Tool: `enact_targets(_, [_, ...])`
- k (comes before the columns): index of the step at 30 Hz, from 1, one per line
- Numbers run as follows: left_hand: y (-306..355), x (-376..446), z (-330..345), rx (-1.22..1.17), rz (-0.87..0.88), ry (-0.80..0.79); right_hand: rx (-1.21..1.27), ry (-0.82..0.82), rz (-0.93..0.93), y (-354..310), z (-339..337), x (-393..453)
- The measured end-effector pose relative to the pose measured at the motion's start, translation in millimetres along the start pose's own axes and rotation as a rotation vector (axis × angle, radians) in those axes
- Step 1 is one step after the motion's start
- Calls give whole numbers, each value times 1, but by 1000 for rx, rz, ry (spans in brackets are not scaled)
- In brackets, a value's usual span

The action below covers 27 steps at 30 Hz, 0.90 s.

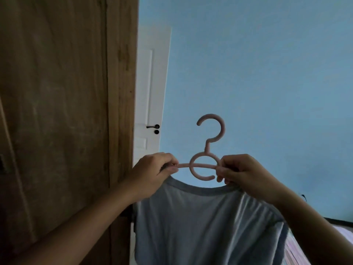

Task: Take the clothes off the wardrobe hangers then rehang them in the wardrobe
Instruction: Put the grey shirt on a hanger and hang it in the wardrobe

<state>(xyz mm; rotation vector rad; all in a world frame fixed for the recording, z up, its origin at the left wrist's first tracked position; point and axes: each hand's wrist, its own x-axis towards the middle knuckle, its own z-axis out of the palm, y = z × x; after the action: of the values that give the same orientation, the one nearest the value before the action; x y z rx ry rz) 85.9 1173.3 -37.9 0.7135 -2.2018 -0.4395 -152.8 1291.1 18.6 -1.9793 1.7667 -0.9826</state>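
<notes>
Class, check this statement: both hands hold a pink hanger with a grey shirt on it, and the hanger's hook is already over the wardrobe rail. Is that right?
Not quite. In the head view the pink hanger, gripped by the left hand and right hand with the grey shirt, has its hook free in the air, over no rail.

Two bare forearms are showing from the lower corners of the head view — neither one is wearing a sleeve anywhere along its visible length, from the frame's edge up to the wrist. The left hand (152, 170) is wearing no glove, ring or bracelet that can be made out, and the right hand (241, 172) is likewise showing no glove, ring or watch. Both wrists are appearing uncovered. The fingernails are looking short and unpainted, though the dim light is leaving that detail uncertain — nothing else of the person is showing.
</notes>
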Motion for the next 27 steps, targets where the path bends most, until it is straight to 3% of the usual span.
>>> enact_targets(6, [3,-24,-2,-189,-36,100,100,-88,-58,-1,4,-6])
enact_targets(12, [2,-48,-23,-158,3,153,227,-207,-89,-23,31,8])
enact_targets(27, [-51,-159,-186,16,-217,210,321,-480,-316,-143,173,72])
